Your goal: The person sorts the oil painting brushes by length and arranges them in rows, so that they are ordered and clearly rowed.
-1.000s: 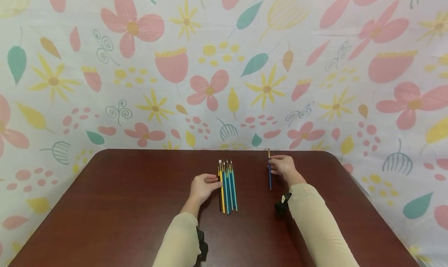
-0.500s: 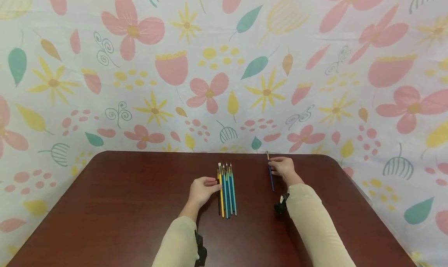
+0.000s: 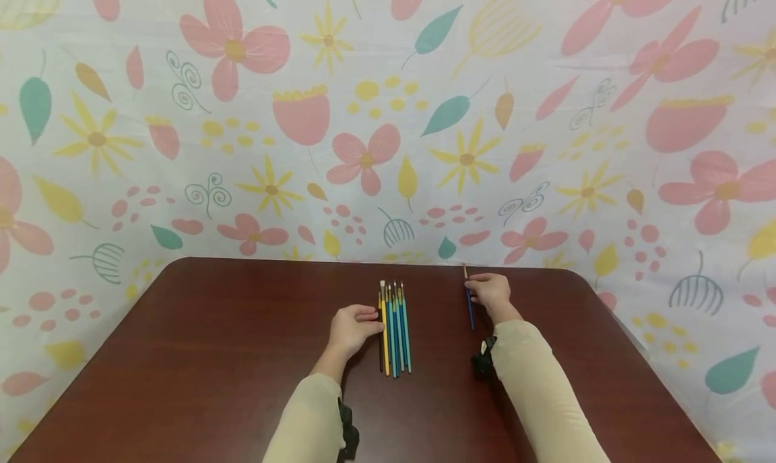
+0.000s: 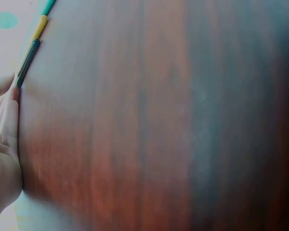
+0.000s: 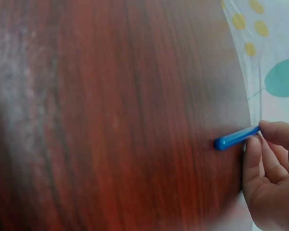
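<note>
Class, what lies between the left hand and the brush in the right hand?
The other brushes, then bare table up to the brush in the right hand; the head view shows this.

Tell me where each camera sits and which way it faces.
Head: on the head, facing forward and down at table and brushes; left hand, right hand and sleeves show.
Left wrist: on that wrist, facing the table; left hand shows.
Right wrist: on that wrist, facing table; right hand pinches blue brush.
Head and right wrist share the blue brush.
</note>
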{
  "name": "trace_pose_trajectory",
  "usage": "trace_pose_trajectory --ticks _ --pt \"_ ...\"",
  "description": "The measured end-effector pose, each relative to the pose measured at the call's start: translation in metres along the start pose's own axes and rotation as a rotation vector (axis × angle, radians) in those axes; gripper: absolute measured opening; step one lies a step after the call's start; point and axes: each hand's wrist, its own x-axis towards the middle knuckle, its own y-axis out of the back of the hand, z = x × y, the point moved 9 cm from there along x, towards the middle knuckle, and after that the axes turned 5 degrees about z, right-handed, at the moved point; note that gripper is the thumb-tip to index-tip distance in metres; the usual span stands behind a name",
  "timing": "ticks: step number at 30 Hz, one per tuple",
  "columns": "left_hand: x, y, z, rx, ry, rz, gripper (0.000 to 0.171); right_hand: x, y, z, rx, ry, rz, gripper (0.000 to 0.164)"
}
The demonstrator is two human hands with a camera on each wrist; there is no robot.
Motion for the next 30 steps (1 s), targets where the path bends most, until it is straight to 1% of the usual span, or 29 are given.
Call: trace_pose_trajectory --ticks 5,9,13,21,27,30 --pt "-0.0002 -0.0006 0.0018 -0.035 0.013 -0.02 0.038 -0.0019 0.0003 -0.0008 -0.049 0.006 0.032 0.032" --pt "0.0002 0.0002 0.0042 -0.03 0.011 -0.033 0.037 -0.0024 0.0014 0.0007 -0.075 -0.005 0.082 0.03" --pt "0.0002 0.0015 0.0049 -0.029 0.009 -0.029 0.037 -0.0027 0.0004 -0.0001 -0.101 -0.003 0.114 0.03" --pt "-0.0004 0.0 0.0042 -0.042 0.027 -0.021 0.036 -0.0043 -0.0005 -0.0011 -0.12 -0.006 0.121 0.032" --pt "-0.0005 -0.0013 0.0005 -0.04 0.039 -0.025 0.036 -0.0057 0.0004 -0.0009 -0.151 -0.006 0.12 0.033" --pt "-0.0008 -0.0007 -0.0001 -0.04 0.036 -0.02 0.036 -0.0068 0.0008 0.0003 -0.134 -0.013 0.119 0.034"
